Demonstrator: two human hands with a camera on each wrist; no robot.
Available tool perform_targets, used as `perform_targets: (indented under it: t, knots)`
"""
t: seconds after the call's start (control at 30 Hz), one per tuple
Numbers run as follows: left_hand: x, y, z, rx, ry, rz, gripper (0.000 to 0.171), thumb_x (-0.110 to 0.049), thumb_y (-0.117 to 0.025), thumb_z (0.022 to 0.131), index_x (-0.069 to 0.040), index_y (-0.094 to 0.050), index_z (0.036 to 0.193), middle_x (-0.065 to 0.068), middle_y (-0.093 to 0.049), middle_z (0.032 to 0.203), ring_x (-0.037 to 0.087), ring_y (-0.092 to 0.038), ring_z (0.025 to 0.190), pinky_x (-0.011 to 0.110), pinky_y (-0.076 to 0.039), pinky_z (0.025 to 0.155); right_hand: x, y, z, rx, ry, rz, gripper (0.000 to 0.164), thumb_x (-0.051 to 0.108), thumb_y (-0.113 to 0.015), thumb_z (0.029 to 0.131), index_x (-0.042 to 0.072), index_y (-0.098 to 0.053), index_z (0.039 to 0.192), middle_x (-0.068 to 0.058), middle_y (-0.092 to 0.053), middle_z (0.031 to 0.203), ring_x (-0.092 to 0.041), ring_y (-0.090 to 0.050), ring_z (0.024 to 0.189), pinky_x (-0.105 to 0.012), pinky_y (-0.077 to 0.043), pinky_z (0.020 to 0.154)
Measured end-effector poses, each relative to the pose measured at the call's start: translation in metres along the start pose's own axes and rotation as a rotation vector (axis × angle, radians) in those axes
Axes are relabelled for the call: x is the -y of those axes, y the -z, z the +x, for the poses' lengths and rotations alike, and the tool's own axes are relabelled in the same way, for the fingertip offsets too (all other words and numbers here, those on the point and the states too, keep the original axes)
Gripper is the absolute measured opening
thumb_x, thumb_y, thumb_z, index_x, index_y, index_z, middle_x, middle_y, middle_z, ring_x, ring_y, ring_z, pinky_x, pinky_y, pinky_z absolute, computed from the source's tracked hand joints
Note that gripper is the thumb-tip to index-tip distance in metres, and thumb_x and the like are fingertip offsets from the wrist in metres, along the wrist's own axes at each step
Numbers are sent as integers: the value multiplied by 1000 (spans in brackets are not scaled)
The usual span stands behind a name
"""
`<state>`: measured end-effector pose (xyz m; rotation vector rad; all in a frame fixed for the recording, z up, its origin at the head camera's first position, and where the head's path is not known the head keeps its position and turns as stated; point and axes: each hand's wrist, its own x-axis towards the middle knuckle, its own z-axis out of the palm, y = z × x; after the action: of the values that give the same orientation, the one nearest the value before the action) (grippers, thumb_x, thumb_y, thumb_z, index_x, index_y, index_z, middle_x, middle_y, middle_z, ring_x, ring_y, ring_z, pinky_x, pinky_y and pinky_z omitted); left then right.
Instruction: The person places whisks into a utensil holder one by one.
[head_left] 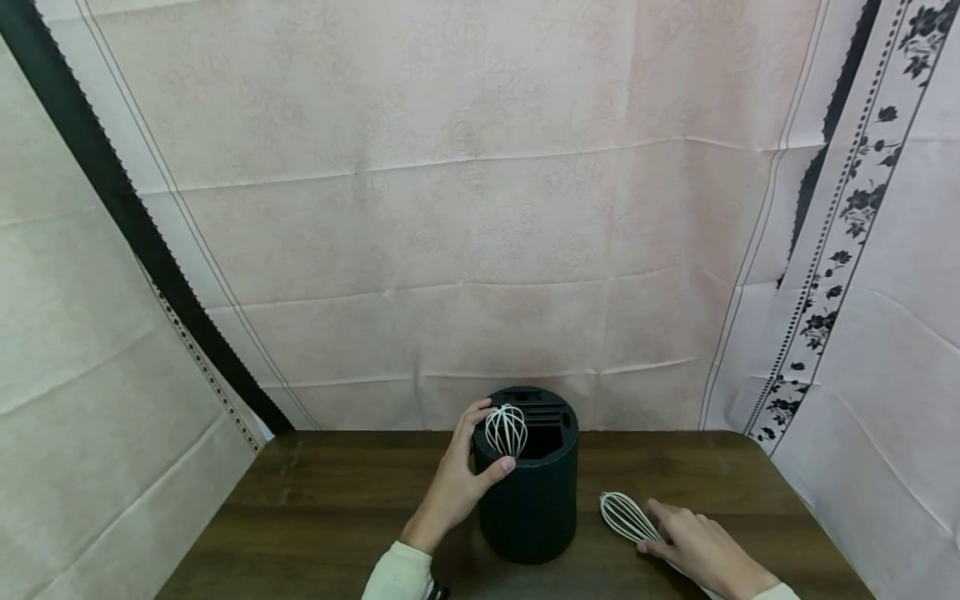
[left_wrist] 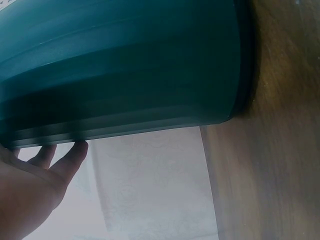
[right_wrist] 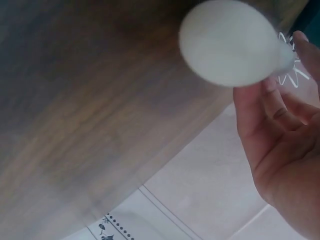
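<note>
A dark green cylindrical utensil holder (head_left: 528, 517) stands upright on the table, its slotted top facing up. My left hand (head_left: 457, 487) grips its left side near the rim, thumb at the front and fingers farther back. A white whisk (head_left: 506, 429) stands in the holder, wire loops upward beside that thumb; its lower part is hidden. To the right of the holder, my right hand (head_left: 705, 550) holds a second white whisk (head_left: 626, 518) with the loops pointing toward the holder. The right wrist view shows the rounded white handle end (right_wrist: 227, 42) of this whisk, with fingers and thumb around the part beyond it.
The brown wooden table (head_left: 337, 517) ends just behind the holder. Pale cloth (head_left: 480, 250) hangs behind it, with more cloth at both sides; the right one has a black floral border (head_left: 825, 321).
</note>
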<state>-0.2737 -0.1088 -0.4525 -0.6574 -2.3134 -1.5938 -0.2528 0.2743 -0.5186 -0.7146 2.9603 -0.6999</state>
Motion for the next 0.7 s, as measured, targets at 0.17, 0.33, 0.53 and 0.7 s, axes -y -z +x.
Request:
perform_targets:
  t: [0.17, 0.33, 0.53, 0.7]
  knots:
    - [1, 0, 0, 1, 1, -2, 70, -37, -77, 97, -30, -41, 156, -16, -28, 168, 21, -38, 149, 65, -28, 121, -2, 7, -6, 0, -48, 41, 51, 51, -76, 93, 14, -64, 127, 17, -54, 74, 1, -47, 62, -26, -40, 55]
    - [1, 0, -1, -3, -3, 2, 71, -38, -76, 96, -31, -40, 157, -15, -28, 168, 25, -37, 150, 70, -29, 118, -9, 19, -15, 77, -39, 114, 41, 43, -72, 99, 16, -66, 128, 18, -60, 80, 3, -54, 70, -28, -44, 60]
    - [-1, 1, -1, -7, 6, 11, 73, -39, -76, 96, -31, -38, 159, -16, -27, 169, 26, -35, 152, 74, -28, 117, -19, 22, -20, 174, 20, 176, 11, 30, -71, 101, 21, -71, 106, 19, -63, 83, 4, -56, 73, -29, -45, 61]
    - [-1, 0, 0, -1, 13, 10, 72, -40, -76, 96, -33, -39, 158, -17, -27, 168, 25, -36, 151, 73, -28, 117, -27, 14, -20, 232, 59, 341, 12, 24, -66, 105, 13, -71, 104, 13, -62, 79, 1, -52, 64, -27, -45, 54]
